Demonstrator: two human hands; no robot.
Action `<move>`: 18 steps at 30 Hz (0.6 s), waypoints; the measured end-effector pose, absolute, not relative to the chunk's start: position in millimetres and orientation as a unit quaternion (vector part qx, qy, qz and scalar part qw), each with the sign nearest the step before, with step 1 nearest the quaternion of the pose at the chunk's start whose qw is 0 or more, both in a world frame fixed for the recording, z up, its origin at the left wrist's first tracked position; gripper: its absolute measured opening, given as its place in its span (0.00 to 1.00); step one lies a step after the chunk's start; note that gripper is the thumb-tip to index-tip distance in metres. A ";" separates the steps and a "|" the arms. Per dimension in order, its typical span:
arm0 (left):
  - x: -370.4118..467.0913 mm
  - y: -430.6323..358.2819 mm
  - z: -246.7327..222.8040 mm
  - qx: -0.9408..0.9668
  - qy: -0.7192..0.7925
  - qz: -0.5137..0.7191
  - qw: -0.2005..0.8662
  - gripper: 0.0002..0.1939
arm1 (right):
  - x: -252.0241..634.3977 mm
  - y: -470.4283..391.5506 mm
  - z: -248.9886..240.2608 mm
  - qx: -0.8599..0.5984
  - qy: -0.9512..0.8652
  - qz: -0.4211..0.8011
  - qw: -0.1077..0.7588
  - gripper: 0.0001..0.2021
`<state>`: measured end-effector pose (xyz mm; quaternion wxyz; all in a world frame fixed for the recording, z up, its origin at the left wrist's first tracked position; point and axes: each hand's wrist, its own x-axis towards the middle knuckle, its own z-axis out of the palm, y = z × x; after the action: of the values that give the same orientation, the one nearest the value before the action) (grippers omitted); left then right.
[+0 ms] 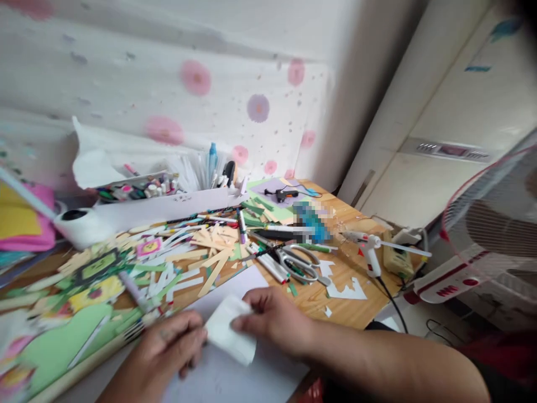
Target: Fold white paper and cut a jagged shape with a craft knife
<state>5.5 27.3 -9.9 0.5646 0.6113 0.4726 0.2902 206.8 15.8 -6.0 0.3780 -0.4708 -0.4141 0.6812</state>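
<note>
A small piece of white paper [226, 330] is held just above a pale lavender sheet [201, 372] at the front of the table. My right hand [277, 322] pinches its right side, thumb on top and fingers behind. Curled in at its left edge is my left hand [172, 341], with thumb and fingers closed on the paper's border. Beyond the hands lie markers [268, 263], grey-handled scissors [297, 263] and cream paper strips [218, 252].
A white glue gun [371, 252] with a glue stick stands at the table's right, its cord hanging down. A fan [482, 240] is beyond that edge. Along the back sits a white box [168, 204] of pens. Green paper cutouts [62, 341] cover the left side.
</note>
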 end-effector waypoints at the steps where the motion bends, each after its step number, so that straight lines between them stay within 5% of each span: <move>1: 5.4 28.4 -6.3 0.582 0.474 0.320 0.578 0.20 | 206.3 16.5 -4.8 -0.468 -0.399 0.679 0.401 0.24; 5: 7.7 28.2 1.2 0.513 0.459 0.386 0.615 0.14 | 207.6 19.0 -2.4 -0.433 -0.348 0.695 0.456 0.20; 18: 4.7 23.8 8.4 0.563 0.429 0.325 0.627 0.03 | 215.4 20.8 -12.8 -0.414 -0.374 0.686 0.467 0.14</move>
<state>4.7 23.8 8.4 0.6266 0.5633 0.4291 0.3253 215.4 20.8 -12.8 0.4667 -0.4144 -0.3736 0.6862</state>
